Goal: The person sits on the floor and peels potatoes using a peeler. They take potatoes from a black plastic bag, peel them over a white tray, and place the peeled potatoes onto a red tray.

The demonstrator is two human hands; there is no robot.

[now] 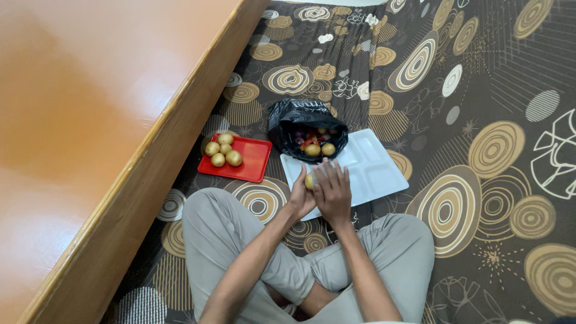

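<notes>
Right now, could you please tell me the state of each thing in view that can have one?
Black bag: open, holding gold and coloured balls.
Red tray: holding five gold balls.
White tray: compartments bare.
Gold ball: held between both hands.
Left hand: gripping ball.
Right hand: covering ball.

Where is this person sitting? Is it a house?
Probably a room in a home. The person sits cross-legged on a patterned cloth beside a wooden ledge. A red tray of golden balls, a white tray and a black bag lie in front; both hands hold a golden ball.
</notes>
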